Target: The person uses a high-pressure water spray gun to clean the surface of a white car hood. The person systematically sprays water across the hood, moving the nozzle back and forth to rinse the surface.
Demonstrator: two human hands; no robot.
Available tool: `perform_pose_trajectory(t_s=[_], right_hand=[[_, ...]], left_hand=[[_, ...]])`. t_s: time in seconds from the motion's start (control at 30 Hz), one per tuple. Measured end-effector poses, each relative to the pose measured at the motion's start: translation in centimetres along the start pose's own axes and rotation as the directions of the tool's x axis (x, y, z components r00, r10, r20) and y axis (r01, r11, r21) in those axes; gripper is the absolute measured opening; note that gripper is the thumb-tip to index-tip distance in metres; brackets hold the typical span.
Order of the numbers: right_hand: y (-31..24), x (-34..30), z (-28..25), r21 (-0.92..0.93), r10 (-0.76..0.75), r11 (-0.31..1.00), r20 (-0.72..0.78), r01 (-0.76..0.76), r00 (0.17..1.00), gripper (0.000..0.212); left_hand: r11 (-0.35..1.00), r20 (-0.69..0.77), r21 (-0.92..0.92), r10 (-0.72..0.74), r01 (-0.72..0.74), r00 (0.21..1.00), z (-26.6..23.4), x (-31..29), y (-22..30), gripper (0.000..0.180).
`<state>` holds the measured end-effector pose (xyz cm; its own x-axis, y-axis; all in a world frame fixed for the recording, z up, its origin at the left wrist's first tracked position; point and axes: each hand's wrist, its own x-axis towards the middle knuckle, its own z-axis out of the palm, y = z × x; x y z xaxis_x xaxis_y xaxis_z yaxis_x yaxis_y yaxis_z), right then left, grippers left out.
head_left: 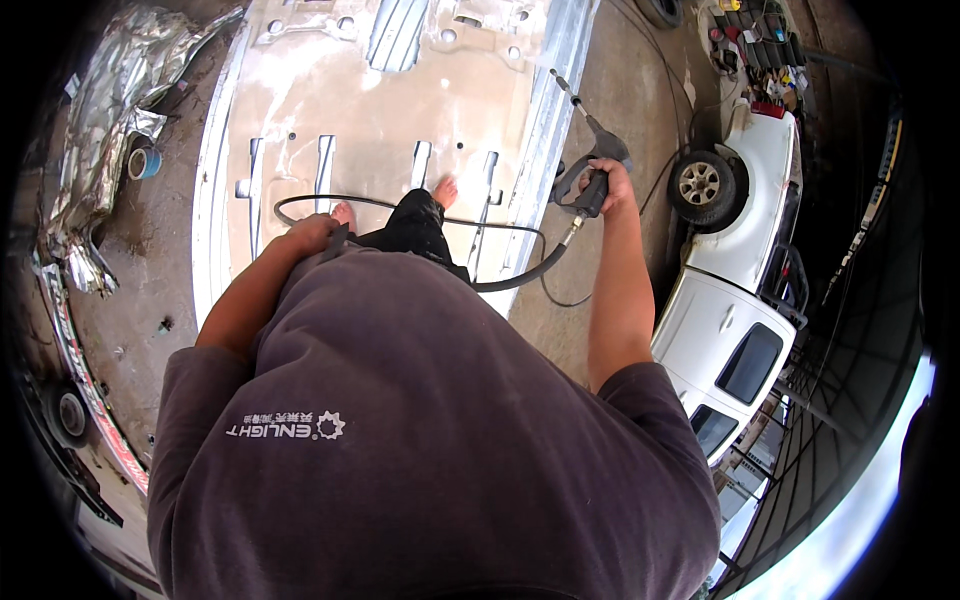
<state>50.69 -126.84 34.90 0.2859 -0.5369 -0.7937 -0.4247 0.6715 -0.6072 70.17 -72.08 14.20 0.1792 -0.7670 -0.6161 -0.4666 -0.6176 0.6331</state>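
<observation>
My right hand [615, 184], held out to the right, is closed round the grip of a black pressure washer gun [608, 143]. The gun's short lance points up and to the left, over the edge of a large pale metal panel [370, 110]. From a brass fitting under the grip, a black hose [530, 274] curves back toward my waist. My left hand [312, 234] is closed at my waist by the shirt hem, next to a dark strip; what its fingers hold is hidden. My bare feet stand on the panel, which has slots and round holes.
Crumpled silvery sheeting [105, 120] and a blue-and-white roll [145, 163] lie on the left. A white pickup truck [735, 270] stands at the right. A thin cable loops across the panel. Piled odds and ends [765, 45] sit at the far right.
</observation>
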Motion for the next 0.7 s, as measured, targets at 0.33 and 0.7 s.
perform_pose_trajectory(t_s=[0.33, 0.7], right_hand=[[3.7, 1.3, -2.4, 0.010, 0.258, 0.966, -0.132, -0.259, 0.957, 0.017], [1.2, -1.8, 3.5, -0.325, 0.137, 0.939, 0.061, -0.110, 0.989, 0.011]], left_hand=[[0.996, -0.051, -0.042, 0.073, -0.075, 0.996, -0.7, -0.3, 0.1, 0.035], [0.999, 0.107, -0.043, 0.023, -0.019, 0.994, -4.7, -1.6, 5.8, 0.044]])
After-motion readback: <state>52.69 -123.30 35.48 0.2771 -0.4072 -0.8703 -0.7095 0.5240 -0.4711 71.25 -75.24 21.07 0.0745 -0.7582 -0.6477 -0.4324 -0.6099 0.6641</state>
